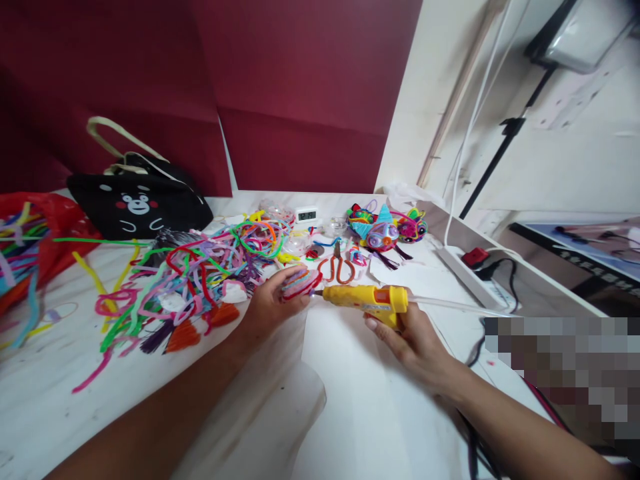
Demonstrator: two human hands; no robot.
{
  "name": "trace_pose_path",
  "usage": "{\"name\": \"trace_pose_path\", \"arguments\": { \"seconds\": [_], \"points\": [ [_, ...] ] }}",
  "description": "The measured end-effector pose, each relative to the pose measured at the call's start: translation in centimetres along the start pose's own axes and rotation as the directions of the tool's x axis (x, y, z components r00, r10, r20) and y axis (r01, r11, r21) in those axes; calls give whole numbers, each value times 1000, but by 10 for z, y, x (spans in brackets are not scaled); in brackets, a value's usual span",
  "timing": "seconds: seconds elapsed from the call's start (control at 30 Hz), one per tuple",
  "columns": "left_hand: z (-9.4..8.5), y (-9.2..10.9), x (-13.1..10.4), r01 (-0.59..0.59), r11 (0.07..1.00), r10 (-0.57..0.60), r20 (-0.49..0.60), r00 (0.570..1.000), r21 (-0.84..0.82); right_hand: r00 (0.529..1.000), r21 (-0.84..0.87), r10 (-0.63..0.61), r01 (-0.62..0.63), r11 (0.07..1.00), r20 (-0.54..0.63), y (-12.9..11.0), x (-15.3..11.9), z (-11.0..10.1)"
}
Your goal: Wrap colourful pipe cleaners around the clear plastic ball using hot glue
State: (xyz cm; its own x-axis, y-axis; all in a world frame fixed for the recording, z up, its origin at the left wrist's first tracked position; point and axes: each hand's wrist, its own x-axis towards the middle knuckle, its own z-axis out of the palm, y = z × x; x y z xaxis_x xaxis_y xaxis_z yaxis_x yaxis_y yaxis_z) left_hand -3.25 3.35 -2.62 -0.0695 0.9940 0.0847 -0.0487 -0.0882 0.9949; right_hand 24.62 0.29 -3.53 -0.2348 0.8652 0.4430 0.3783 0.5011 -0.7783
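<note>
My left hand (277, 300) is closed around a rounded craft piece (299, 283) covered in pink, white and red pipe cleaner. A yellow hot glue gun (363, 298) is in my right hand (407, 337), its nozzle pointing left, at or very near the right side of the craft piece. From the back of the gun a clear glue stick sticks out to the right. Orange-handled scissors (337, 267) lie just behind the two hands. My right palm hides part of the gun's handle.
Tangled pipe cleaners (200, 267) and tassels (183, 333) cover the left of the table. Finished colourful ornaments (383, 230) sit at the back right, near a small digital clock (307, 215). A black bag (143, 200) stands back left; a power strip (470, 277) lies right.
</note>
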Motion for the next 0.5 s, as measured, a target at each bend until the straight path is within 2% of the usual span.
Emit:
{"name": "trace_pose_path", "arguments": {
  "seconds": [0.5],
  "points": [
    [0,1,-2,19,999,-19,13,1000,32,999,-77,-22,19,997,-47,-2,-1,1]
  ]
}}
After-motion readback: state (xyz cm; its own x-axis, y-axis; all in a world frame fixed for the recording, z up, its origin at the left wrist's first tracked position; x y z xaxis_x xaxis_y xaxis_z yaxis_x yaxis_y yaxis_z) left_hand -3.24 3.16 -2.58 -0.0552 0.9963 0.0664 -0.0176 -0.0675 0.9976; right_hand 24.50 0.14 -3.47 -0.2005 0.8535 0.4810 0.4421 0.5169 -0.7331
